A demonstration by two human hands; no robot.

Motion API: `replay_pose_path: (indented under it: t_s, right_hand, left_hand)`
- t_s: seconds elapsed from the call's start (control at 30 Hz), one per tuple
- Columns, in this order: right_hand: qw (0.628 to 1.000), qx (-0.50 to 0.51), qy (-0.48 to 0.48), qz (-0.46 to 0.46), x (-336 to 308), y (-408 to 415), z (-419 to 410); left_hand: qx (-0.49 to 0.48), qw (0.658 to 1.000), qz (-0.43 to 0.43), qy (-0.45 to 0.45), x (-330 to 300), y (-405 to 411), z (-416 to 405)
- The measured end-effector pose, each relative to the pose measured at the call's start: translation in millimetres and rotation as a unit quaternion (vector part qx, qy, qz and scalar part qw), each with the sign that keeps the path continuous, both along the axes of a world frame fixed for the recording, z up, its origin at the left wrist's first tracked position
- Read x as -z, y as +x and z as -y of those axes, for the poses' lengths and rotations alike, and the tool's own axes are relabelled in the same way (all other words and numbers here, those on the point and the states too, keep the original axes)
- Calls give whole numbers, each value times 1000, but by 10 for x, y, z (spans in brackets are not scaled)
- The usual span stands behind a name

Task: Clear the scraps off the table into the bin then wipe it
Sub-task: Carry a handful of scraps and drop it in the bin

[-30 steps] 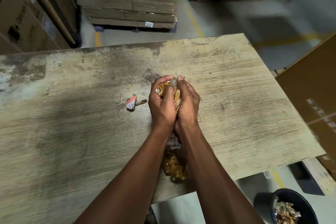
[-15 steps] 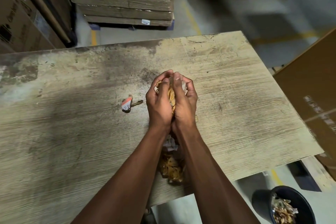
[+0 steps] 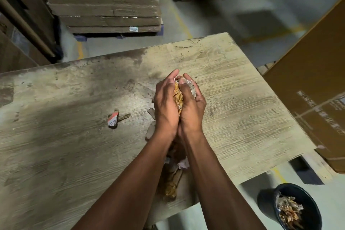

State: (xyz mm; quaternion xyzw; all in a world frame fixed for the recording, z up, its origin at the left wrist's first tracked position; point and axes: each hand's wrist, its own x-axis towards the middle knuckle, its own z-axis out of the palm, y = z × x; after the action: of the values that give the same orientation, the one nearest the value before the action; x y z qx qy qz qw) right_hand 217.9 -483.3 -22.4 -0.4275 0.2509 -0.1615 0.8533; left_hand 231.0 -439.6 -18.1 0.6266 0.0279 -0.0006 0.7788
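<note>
Both hands are cupped together over the middle of the bench (image 3: pixel 65 145), palms facing each other, heels pressed together. Left hand (image 3: pixel 165 107) and right hand (image 3: pixel 192 108) have fingers curled round a wad of scraps (image 3: pixel 177 97): crumpled brown tape and greyish paper, visible in the gap between the thumbs and at the fingertips. The wad is held above the bench surface; can't tell if its underside touches the wood. More scraps on the bench: a few grey cardboard bits (image 3: pixel 151 132) just left of the left wrist, a pile of brown tape and paper (image 3: pixel 171 181) under and between the forearms near the front edge of the bench, and one small white-and-orange paper piece (image 3: pixel 113 121) with a thin brown sliver (image 3: pixel 124 117) beside it, well left of the hands. Bench top is worn pale wood grain, dark stains toward the far left and centre. The bin (image 3: pixel 293 209) is a dark round tub on the floor, off the front right corner of the bench, below bench level, already holding a heap of similar tape and paper scraps. Large flat cardboard box (image 3: pixel 308 99) leans at the right end of the bench. Wrapped stack of cardboard sheets on a pallet (image 3: pixel 104 3) stands on the floor beyond the far edge.
</note>
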Motion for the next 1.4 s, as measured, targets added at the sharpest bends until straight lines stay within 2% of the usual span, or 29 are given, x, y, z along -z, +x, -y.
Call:
replay_pose_path:
  t_s: [0.3,0.5,0.67,1.0,1.17,1.4]
  right_hand:
    - [998,64,-9,18,-104,-361,913]
    - [992,121,26,40,-126,-779,1728]
    - [981,183,49,45,-59,-1269,2542]
    - [949,315,2,2,171,-2679,4132]
    - [924,379,-4,-46,464,-3416,4700]
    - [892,443,14,-90,1272,-4195,5117]
  left_hand:
    - [53,998,1,-29,-95,-325,956]
    - [97,995,1,-30,-92,-716,1817]
    - [148,988,16,-31,-13,-1162,2673]
    - [314,949,-6,23,164,-2471,4286]
    - [374,927,-20,31,532,-3123,4909]
    - [425,900,-76,67,1414,-3885,5437]
